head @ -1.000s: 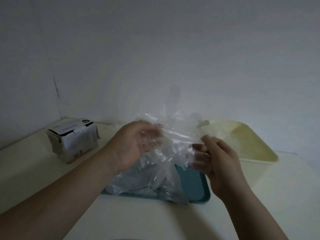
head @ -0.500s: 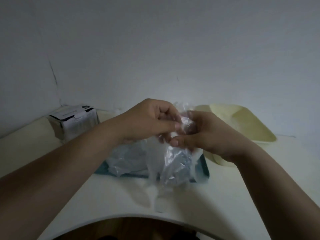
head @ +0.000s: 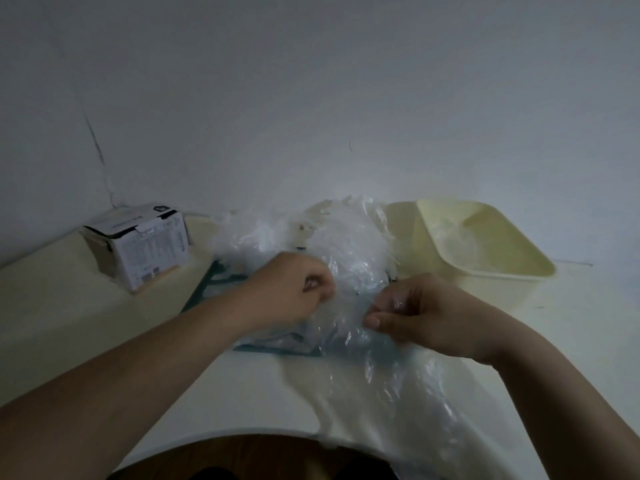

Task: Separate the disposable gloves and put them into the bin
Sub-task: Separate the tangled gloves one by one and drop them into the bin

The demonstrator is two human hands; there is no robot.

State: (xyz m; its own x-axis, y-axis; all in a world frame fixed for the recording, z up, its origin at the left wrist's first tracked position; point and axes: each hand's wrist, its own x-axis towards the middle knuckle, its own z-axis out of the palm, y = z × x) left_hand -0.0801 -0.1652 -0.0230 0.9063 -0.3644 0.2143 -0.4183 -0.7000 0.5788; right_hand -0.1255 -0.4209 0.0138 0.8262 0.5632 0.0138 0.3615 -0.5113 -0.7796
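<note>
1. Nearest, below the right fingers, a clear glove [head: 398,386] is hanging down over the table [head: 69,306] edge toward the person. It is blurred, so I cannot tell if it is one layer or two.
2. The right hand [head: 426,313] is pinching this film between the thumb and the curled fingers. The left hand [head: 294,292], a little to the left, is also closing its curled fingers on thin plastic.
3. Half a second ago the two hands were touching each other and pinching at one spot. Now they are standing apart and lower, and film is stretching between them. I judge that one glove is coming free from the others, so the separating step is going on and carrying to the bin is coming next.
4. Under both hands a teal tray [head: 204,289] is lying, mostly covered by plastic. The pile [head: 346,244] of gloves is sitting on it, just beyond the fingers.
5. Beyond the right fingers and to their right, the yellow bin [head: 540,271] is standing open. Some clear film is lying on its bottom, probably gloves already put in. The pile is much bigger, so most of the work is remaining, I think.
6. Far to the left of the left fingers, a box [head: 145,244] is standing; its contents are not showing.
</note>
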